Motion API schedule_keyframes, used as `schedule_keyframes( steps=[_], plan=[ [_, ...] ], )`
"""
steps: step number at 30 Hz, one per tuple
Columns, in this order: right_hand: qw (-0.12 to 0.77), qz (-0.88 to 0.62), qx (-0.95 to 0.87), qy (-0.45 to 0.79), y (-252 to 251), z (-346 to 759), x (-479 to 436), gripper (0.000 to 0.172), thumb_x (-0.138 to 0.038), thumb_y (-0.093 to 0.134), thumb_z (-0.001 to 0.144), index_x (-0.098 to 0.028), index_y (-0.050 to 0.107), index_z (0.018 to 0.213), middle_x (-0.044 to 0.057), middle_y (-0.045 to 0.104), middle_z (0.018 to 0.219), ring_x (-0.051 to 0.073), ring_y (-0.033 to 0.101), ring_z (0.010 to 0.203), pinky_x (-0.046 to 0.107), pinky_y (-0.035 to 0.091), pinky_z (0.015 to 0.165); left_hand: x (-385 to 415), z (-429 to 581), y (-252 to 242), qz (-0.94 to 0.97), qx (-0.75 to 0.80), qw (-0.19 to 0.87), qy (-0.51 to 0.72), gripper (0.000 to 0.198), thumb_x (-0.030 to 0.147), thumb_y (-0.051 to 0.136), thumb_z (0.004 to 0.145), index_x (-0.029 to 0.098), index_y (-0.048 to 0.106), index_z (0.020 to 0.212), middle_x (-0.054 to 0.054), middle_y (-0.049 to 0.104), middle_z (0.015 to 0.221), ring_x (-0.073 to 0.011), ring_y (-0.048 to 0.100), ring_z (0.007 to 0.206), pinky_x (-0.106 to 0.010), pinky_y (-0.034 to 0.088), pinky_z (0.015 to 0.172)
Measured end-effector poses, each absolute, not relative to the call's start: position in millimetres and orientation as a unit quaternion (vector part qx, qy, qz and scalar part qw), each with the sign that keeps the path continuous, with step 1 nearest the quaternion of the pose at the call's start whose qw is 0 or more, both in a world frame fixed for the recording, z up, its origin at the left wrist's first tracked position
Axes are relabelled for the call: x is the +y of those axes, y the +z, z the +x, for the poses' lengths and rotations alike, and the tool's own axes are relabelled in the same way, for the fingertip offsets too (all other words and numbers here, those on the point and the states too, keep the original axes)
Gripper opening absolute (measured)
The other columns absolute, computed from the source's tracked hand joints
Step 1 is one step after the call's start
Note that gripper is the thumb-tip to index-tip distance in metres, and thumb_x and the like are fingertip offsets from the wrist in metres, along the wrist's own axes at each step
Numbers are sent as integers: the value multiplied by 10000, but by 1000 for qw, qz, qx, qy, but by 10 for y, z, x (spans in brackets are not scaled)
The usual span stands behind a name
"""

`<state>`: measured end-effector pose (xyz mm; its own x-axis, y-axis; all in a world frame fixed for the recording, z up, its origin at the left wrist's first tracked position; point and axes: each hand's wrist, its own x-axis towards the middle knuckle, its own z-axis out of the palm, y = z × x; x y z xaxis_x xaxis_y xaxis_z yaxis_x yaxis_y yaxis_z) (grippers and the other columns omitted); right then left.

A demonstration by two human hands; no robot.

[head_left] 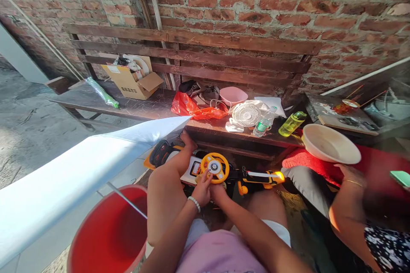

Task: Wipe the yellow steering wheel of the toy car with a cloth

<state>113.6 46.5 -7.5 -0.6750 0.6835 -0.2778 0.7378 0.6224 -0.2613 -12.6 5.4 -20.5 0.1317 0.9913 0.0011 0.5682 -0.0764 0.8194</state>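
Observation:
A ride-on toy car with a yellow toy steering wheel point(224, 163) lies between my knees. My left hand point(201, 192), with a beaded bracelet at the wrist, is closed at the wheel's lower left rim, fingers bent over it. Close against it, my right hand point(218, 193) reaches under the lower rim; its fingers are mostly hidden by the wheel and my left hand. Left of the wheel are the toy's white body point(192, 166) and a black part with orange trim point(160, 152). To the right extends a yellow and black part point(262, 178).
A wooden bench point(150, 108) holds a cardboard box point(130, 81), a red plastic bag point(198, 108), a small fan point(246, 114) and bottles. At left stands a red bucket point(107, 230) beside a white sheet-like surface point(96, 158). Another person's hand point(350, 175) is near a cream basin point(329, 143).

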Motion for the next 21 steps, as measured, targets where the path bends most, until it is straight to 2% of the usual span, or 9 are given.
schedule_keyframes(
  steps=[2,6,9,12,17,21],
  plan=[
    [89,408,890,-180,-78,1119,550,673,-27,473,957,-223,570,1593,131,623,1594,310,504,1545,492,356,1318,51,-124,-210,670,583,345,305,785,62,543,826,227,565,1592,-131,326,1800,-336,290,1677,-640,276,1355],
    [114,425,880,-178,-123,1327,478,619,-60,414,1012,-211,573,1591,151,658,1548,297,501,1547,478,343,1324,54,-110,-212,666,582,348,311,765,46,515,839,210,573,1583,-136,310,1805,-336,318,1666,-633,285,1355],
    [101,441,875,-172,-164,1531,280,597,-84,439,1022,-217,579,1588,154,601,1608,318,455,1578,497,336,1328,57,-109,-192,666,577,354,312,772,34,515,829,204,574,1580,-131,290,1813,-340,304,1670,-635,269,1359],
    [96,487,851,-172,-176,1658,111,572,-84,465,1009,-201,620,1547,161,521,1674,334,436,1586,489,386,1303,59,-114,-173,665,580,357,306,778,29,529,818,178,569,1580,-141,263,1821,-344,260,1684,-617,263,1367],
    [96,581,784,-194,-207,1740,16,564,-47,394,990,-156,674,1467,183,585,1589,309,567,1474,392,530,1160,63,-107,-197,663,581,356,310,772,35,544,813,161,568,1574,-165,265,1816,-338,310,1668,-599,258,1372],
    [-2,633,727,-265,-382,1826,8,625,-35,541,849,-133,677,1451,188,597,1568,311,614,1428,387,515,1172,63,-105,-224,660,580,359,313,782,47,558,809,161,557,1583,-175,249,1820,-348,300,1671,-617,264,1363]
  ],
)
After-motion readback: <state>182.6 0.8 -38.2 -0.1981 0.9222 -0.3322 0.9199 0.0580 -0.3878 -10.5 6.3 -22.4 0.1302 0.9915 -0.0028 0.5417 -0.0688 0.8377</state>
